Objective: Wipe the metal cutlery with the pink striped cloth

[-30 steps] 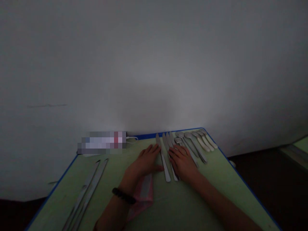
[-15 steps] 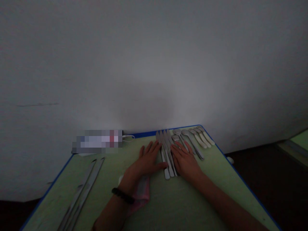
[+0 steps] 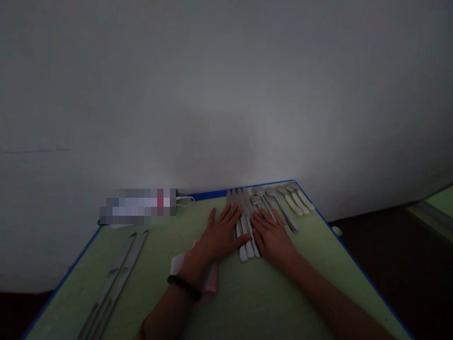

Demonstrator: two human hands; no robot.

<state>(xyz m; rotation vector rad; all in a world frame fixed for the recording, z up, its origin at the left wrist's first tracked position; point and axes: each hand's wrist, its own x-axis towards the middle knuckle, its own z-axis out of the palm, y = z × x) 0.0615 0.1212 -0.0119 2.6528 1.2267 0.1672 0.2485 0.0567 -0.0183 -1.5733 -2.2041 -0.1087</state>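
Note:
Several silver table knives (image 3: 250, 248) lie side by side, blades toward the wall. My left hand (image 3: 222, 237) rests flat at their left side, fingers spread over the leftmost blades and thumb across the handles. On their right side my right hand (image 3: 269, 234) lies with fingers stretched out, touching the knives and partly covering nearby spoons. Neither hand grips anything. Metal spoons (image 3: 282, 206) lie just right of the knives. Farther right are several forks (image 3: 300, 198) with cream handles. Under my left wrist a pink and white cloth (image 3: 211, 278) is partly hidden.
Two long metal blade-like pieces (image 3: 122, 278) lie on the left of the green table (image 3: 276, 302), which has a blue edge. At the back left sits a blurred-out box-like item (image 3: 138, 207) with a white cable (image 3: 187, 202). A wall (image 3: 219, 94) rises behind.
My left hand has slid slightly right over the knives, its thumb farther across the handles. My right hand stays nearly in place. The view has shifted a little.

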